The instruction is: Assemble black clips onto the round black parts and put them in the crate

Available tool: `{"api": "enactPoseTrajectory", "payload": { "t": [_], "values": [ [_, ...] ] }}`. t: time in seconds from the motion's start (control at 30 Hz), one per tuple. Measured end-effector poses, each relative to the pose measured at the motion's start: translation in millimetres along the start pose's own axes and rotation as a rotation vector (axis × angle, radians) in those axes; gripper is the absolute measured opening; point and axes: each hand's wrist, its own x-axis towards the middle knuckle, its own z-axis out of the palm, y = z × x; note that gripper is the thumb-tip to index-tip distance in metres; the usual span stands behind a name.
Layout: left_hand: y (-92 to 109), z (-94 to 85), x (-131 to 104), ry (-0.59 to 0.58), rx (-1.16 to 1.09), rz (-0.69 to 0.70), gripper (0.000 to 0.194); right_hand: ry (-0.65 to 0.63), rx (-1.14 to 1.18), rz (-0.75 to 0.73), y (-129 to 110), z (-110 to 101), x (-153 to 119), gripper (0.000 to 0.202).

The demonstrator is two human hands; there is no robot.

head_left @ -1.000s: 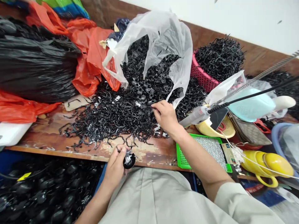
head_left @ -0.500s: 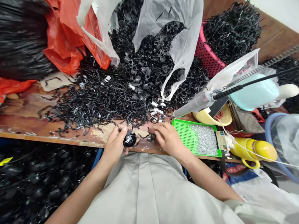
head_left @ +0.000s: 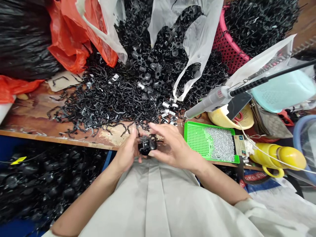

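Note:
Close to the table's front edge, my left hand (head_left: 126,148) is closed around a round black plastic part (head_left: 143,148). My right hand (head_left: 172,146) has its thumb and fingers curled about a smaller dark rounded plastic piece (head_left: 153,143), which it holds against the right side of the round part. Fingers hide part of both pieces. Just beyond the hands lies a big heap of thin, bent black plastic strips (head_left: 116,98), with several small white pieces (head_left: 166,105) at its right end.
A green tray (head_left: 196,140) of small silver screws or pins stands right of my right hand. Above it hangs a grey powered screwdriver (head_left: 209,102) on a coiled line. Further right are a yellow bowl (head_left: 217,120) and yellow flask (head_left: 266,149). Black parts (head_left: 49,184) fill a blue container below left.
My right hand has picked up the small dark piece from the table and brought it left to the round part in my left hand. The view has shifted slightly.

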Motion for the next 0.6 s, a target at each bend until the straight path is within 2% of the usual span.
{"api": "enactPoseTrajectory", "payload": {
  "t": [0.07, 0.2, 0.37, 0.47, 0.53, 0.6],
  "values": [
    [0, 3.1, 0, -0.010, 0.012, 0.023, 0.060, -0.053, -0.019, -0.061, 0, 3, 4, 0.081],
    [0, 5.7, -2, -0.003, 0.038, 0.061, 0.060, -0.085, -0.047, -0.078, 8, 16, 6, 0.085],
    [0, 5.4, -4, -0.007, 0.091, 0.133, 0.043, -0.086, -0.044, -0.060, 13, 23, 4, 0.082],
    [0, 3.7, -6, -0.024, 0.175, 0.161, 0.042, -0.093, -0.046, -0.050, 12, 24, 4, 0.077],
    [0, 1.6, -8, -0.015, 0.234, 0.197, 0.038, -0.050, -0.010, -0.050, 11, 24, 5, 0.072],
    [-1, -0.8, -10, -0.003, 0.311, 0.278, 0.032, 0.082, 0.053, -0.005, 10, 24, 6, 0.056]
  ]
}}
